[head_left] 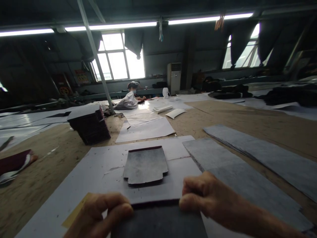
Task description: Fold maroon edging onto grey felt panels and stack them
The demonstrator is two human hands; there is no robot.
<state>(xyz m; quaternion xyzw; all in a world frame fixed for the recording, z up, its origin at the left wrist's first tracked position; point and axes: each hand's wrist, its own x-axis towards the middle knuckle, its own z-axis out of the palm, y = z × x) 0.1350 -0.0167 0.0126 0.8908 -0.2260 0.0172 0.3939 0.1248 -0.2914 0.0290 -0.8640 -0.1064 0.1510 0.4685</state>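
Note:
At the near edge of the view, my left hand (pixel 102 211) pinches the far left corner of a dark grey fabric piece (pixel 158 221). Its far right corner is gripped by my right hand (pixel 200 195), fingers curled and thumb pressed on top. The far edge between both hands shows a dark band; the near part is cut off by the frame. Just beyond lies a small stack of grey fabric pieces (pixel 146 165) with notched near corners and a dark red far edge, on white paper (pixel 99 172). A yellowish piece (pixel 75 210) lies partly behind my left hand.
Long grey fabric stacks (pixel 223 165) lie at the right. A tall dark stack (pixel 89 127) stands at the left, near a slanted pole (pixel 96 56). Dark red fabric (pixel 16 162) is at far left. A person (pixel 133 87) sits across the table beside a plastic bag (pixel 127 101).

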